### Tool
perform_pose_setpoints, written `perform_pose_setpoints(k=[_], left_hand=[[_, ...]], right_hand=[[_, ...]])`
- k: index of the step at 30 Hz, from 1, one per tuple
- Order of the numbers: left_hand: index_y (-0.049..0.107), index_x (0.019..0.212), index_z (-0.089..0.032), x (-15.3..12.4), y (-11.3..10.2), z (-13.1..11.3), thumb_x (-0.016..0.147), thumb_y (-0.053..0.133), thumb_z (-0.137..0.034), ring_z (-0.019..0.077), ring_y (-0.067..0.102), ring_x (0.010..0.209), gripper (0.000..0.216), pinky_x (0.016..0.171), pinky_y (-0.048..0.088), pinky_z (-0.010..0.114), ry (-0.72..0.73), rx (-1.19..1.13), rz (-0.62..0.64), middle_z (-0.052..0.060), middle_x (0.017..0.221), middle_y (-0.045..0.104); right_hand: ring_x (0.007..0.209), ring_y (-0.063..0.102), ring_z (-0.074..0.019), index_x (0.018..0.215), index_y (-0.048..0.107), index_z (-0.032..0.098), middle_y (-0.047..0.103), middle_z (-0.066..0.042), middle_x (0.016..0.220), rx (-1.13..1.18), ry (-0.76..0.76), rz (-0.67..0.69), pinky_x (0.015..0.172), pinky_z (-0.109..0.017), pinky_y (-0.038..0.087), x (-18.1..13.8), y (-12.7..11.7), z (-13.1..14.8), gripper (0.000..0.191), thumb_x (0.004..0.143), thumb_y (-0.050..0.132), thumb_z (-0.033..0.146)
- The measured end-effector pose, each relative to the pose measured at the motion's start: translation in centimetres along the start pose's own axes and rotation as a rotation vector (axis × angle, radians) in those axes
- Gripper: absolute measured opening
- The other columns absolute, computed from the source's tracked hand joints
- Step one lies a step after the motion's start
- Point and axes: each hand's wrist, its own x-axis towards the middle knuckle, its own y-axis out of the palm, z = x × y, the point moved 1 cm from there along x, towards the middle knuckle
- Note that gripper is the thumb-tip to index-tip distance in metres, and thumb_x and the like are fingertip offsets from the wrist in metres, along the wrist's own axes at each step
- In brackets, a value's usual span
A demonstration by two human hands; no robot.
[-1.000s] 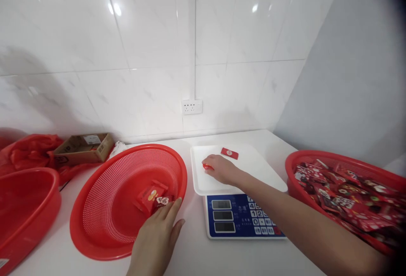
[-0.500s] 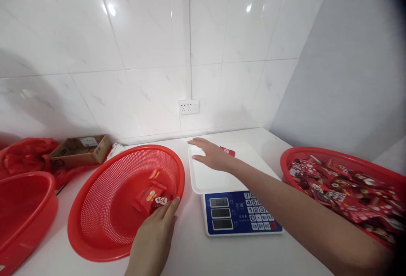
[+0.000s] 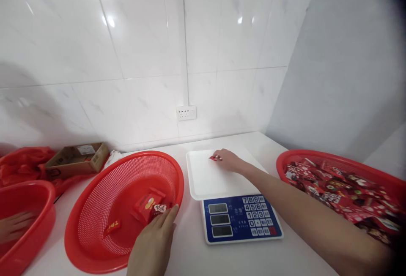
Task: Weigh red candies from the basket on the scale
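Observation:
My right hand (image 3: pixel 227 160) is over the white tray (image 3: pixel 203 183) of a digital scale. Its fingertips pinch a small red snack packet (image 3: pixel 213 158), mostly covered by the hand. My left hand (image 3: pixel 154 236) grips the near right rim of a red plastic colander (image 3: pixel 79 242), with fingers over the inner side and the thumb outside. Inside the colander, a few red snack packets (image 3: pixel 147 206) lie close to those fingers, and a smaller red packet (image 3: pixel 113 227) rests by itself further left. The scale's blue keypad panel (image 3: pixel 239 221) faces me below the tray.
A red basket (image 3: pixel 282 157) heaped with red snack packets stands on the right. On the left, another person's hand (image 3: pixel 15 227) reaches into a red tub (image 3: pixel 47 208). Behind are a cardboard box (image 3: pixel 76 159) and red bags (image 3: pixel 27 162). A tiled wall closes the back.
My right hand has moved right across the tray and closed on the packet there. A small packet has come to rest further left in the colander. Another person's hand has appeared at left.

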Motion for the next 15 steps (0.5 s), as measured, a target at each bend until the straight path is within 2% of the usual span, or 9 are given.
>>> perform_pose_setpoints(k=[2, 4, 6, 8, 11, 13, 15], left_hand=[[0.044, 0.133, -0.024, 0.0, 0.2, 0.0, 0.09, 0.036, -0.013, 0.0198, 0.055, 0.113, 0.045, 0.091, 0.047, 0.034, 0.003, 0.009, -0.015, 0.005, 0.128, 0.057], [0.044, 0.132, -0.024, 0.0, 0.3, 0.0, 0.089, 0.037, -0.013, 0.0199, 0.056, 0.113, 0.045, 0.091, 0.047, 0.034, 0.0, 0.024, -0.031, 0.005, 0.127, 0.058], [0.046, 0.131, -0.025, 0.1, 0.3, -0.1, 0.089, 0.036, -0.013, 0.0203, 0.058, 0.11, 0.045, 0.089, 0.049, 0.034, 0.0, 0.044, -0.057, 0.005, 0.125, 0.059], [0.048, 0.129, -0.026, 0.1, 0.1, -0.2, 0.089, 0.035, -0.012, 0.0205, 0.061, 0.106, 0.044, 0.084, 0.051, 0.034, 0.009, 0.065, -0.1, 0.005, 0.123, 0.061], [0.05, 0.128, -0.025, 0.4, 0.0, 0.3, 0.09, 0.031, -0.011, 0.0208, 0.064, 0.102, 0.044, 0.078, 0.054, 0.033, 0.035, 0.088, -0.14, 0.006, 0.118, 0.064], [0.05, 0.128, -0.024, 0.8, 0.5, 1.5, 0.089, 0.03, -0.011, 0.0209, 0.065, 0.1, 0.045, 0.077, 0.055, 0.033, 0.068, 0.086, -0.144, 0.006, 0.117, 0.065], [0.052, 0.126, -0.023, 1.5, 1.5, 3.1, 0.088, 0.032, -0.014, 0.0228, 0.064, 0.101, 0.044, 0.078, 0.056, 0.036, 0.168, 0.08, -0.179, 0.006, 0.118, 0.064]], right_hand=[[0.094, 0.061, -0.0176, 0.112, 0.059, 0.018, 0.064, -0.008, 0.111, 0.103, -0.08, 0.032, 0.079, -0.028, 0.047, -0.7, -0.3, 3.1, 0.027, 0.087, 0.046, 0.022], [0.099, 0.061, -0.0143, 0.131, 0.042, 0.024, 0.057, -0.005, 0.125, 0.222, -0.174, 0.062, 0.079, -0.026, 0.049, -1.7, -0.6, 6.1, 0.04, 0.091, 0.04, 0.033], [0.113, 0.053, -0.0179, 0.135, 0.036, 0.024, 0.047, -0.007, 0.137, 0.38, -0.318, 0.088, 0.089, -0.032, 0.047, -3.0, -1.2, 8.3, 0.049, 0.089, 0.044, 0.037], [0.123, 0.044, -0.0212, 0.134, 0.039, 0.024, 0.042, -0.007, 0.14, 0.374, -0.388, 0.07, 0.099, -0.039, 0.039, -4.4, -1.9, 8.6, 0.051, 0.086, 0.049, 0.037], [0.128, 0.037, -0.0225, 0.132, 0.043, 0.026, 0.042, -0.006, 0.14, 0.214, -0.348, -0.002, 0.106, -0.044, 0.031, -6.2, -3.4, 5.3, 0.05, 0.083, 0.052, 0.035], [0.128, 0.038, -0.023, 0.131, 0.043, 0.025, 0.043, -0.007, 0.139, 0.123, -0.25, -0.056, 0.107, -0.045, 0.03, -7.4, -4.8, 1.1, 0.05, 0.083, 0.052, 0.035], [0.125, 0.041, -0.0247, 0.13, 0.045, 0.023, 0.045, -0.008, 0.138, 0.031, -0.074, -0.095, 0.106, -0.044, 0.031, -9.0, -6.5, -3.9, 0.05, 0.082, 0.052, 0.034]])
